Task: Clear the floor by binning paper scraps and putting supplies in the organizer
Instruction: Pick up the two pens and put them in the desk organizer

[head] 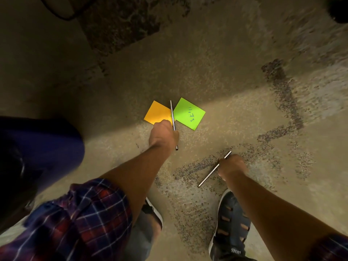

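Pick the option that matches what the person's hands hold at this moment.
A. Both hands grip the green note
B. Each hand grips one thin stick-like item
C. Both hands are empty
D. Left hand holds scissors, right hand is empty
B: the left hand is closed around a thin stick-like item lying over the orange note and green note, and the right hand grips another thin stick.

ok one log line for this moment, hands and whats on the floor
left hand: holds pen | right hand: holds pen | floor: orange note, green note
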`<state>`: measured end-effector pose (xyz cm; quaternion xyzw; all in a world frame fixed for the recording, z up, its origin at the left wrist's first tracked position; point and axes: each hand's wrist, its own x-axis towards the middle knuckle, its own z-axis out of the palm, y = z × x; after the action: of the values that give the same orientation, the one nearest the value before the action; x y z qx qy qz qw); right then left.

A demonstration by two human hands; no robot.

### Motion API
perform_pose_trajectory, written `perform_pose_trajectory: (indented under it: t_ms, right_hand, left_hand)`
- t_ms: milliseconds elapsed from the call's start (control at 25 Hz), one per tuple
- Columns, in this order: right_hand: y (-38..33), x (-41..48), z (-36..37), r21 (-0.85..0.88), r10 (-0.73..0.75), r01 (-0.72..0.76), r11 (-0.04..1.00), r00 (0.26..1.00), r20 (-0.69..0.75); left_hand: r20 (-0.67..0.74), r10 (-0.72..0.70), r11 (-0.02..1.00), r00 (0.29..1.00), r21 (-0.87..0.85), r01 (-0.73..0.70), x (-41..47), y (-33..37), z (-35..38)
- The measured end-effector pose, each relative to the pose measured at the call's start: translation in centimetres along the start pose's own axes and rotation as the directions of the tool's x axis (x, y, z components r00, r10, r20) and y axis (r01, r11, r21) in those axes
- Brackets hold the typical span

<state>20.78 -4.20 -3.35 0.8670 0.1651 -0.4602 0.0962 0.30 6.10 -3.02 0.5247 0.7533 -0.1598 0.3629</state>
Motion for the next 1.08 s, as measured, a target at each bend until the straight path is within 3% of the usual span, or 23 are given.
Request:
perform_pose_trajectory:
  t_ms: [80, 280, 520, 840, 1080]
  right_hand:
    - [-0.3, -0.3, -0.1, 0.072, -0.057, 0.056, 0.996, 0.998, 0.015]
    - [-2.4, -5.6, -2.3, -0.021, -0.286, 0.285, 0.958, 0.952, -0.111]
    - [-7.3, -13.3, -7.6, 0.094, -0.476, 0.485, 0.869, 0.873, -0.101]
    - [-12.9, -24.5, -14.7, 0.163, -0.626, 0.635, 0.755, 0.772, -0.108]
    - [-16.5, -35.1, -21.3, 0.230, -0.736, 0.740, 0.632, 0.666, -0.121]
  left_hand:
    - [0.012, 0.008, 0.999, 1.000, -0.041, -0.008, -0.2, 0.4, -0.6]
    - [0.062, -0.071, 0.942, 0.996, -0.323, 0.087, -3.9, -0.3, -3.3]
    - [0.113, -0.052, 0.823, 0.992, -0.558, 0.107, -10.4, -0.3, -9.4]
    - [0.083, -0.022, 0.707, 0.996, -0.704, 0.074, -18.1, 2.5, -20.4]
    - [-0.018, 0.024, 0.647, 1.000, -0.762, -0.029, -26.0, 3.3, -30.4]
